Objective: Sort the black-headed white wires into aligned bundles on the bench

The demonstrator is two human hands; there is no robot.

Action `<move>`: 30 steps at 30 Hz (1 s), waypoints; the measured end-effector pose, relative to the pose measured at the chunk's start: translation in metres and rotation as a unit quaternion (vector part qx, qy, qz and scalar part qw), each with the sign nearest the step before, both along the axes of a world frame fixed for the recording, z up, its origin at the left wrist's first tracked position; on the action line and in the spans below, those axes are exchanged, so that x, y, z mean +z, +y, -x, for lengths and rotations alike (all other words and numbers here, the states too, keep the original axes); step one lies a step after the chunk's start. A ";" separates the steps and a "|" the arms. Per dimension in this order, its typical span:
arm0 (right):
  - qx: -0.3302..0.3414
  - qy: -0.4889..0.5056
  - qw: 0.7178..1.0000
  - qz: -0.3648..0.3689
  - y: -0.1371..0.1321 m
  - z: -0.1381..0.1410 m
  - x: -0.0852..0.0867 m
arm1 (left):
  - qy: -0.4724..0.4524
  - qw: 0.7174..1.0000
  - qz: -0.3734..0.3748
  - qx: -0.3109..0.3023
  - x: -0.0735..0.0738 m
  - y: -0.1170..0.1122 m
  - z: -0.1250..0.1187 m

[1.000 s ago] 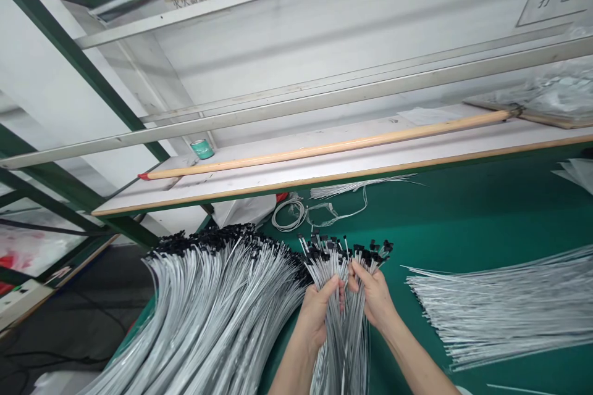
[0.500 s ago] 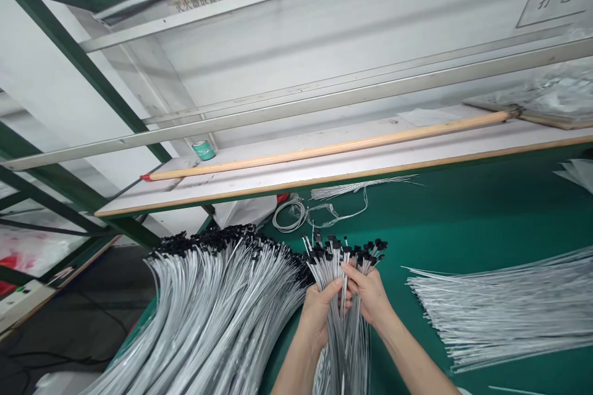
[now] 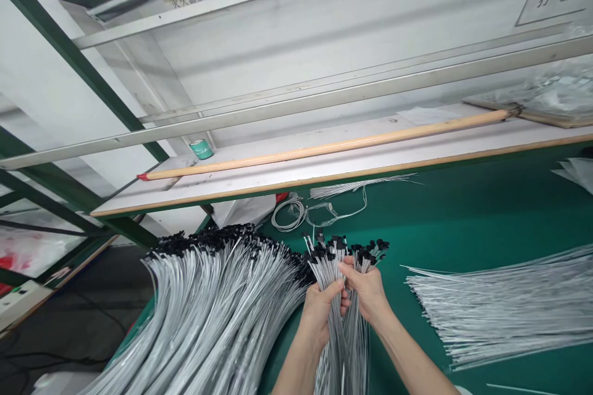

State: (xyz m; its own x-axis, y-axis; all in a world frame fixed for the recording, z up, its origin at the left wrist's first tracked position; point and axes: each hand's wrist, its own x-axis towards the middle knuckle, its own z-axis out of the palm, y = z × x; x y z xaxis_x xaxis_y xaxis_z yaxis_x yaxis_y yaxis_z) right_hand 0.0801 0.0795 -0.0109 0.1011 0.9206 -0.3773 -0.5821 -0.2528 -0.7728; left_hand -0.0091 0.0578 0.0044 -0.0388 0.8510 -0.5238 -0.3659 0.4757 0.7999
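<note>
Over the green desk (image 3: 463, 210), left hand (image 3: 319, 315) and right hand (image 3: 365, 293) close around a wire bundle (image 3: 345, 345) (black tips up, axis toward the body), the left nearer the wire pile (image 3: 213, 315).

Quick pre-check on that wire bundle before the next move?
1. Left hand and right hand both gripping wire bundle: ok.
2. Black connectors level at bundle top: not ok, heights uneven.
3. Bundle apart from big pile: cannot tell, they meet in view by the left hand.
4. Loose wires clear of hands: ok, green mat between.
5. Connectors seated on each wire: cannot tell, too small.
</note>
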 end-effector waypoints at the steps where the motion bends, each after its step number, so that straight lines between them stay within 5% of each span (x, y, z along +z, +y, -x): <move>1: -0.004 -0.006 1.000 0.008 0.000 0.002 0.001 | -0.002 1.000 0.001 0.001 -0.001 0.000 0.000; 30: -0.016 0.026 1.000 -0.004 -0.003 0.000 0.004 | -0.017 1.000 0.011 0.017 -0.003 -0.002 -0.001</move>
State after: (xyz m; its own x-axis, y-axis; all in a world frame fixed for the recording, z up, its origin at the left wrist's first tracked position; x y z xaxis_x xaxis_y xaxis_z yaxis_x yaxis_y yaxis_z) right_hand 0.0801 0.0764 -0.0069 0.1101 0.9199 -0.3764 -0.6297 -0.2284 -0.7425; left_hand -0.0080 0.0560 0.0014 -0.0495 0.8374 -0.5444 -0.4085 0.4804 0.7761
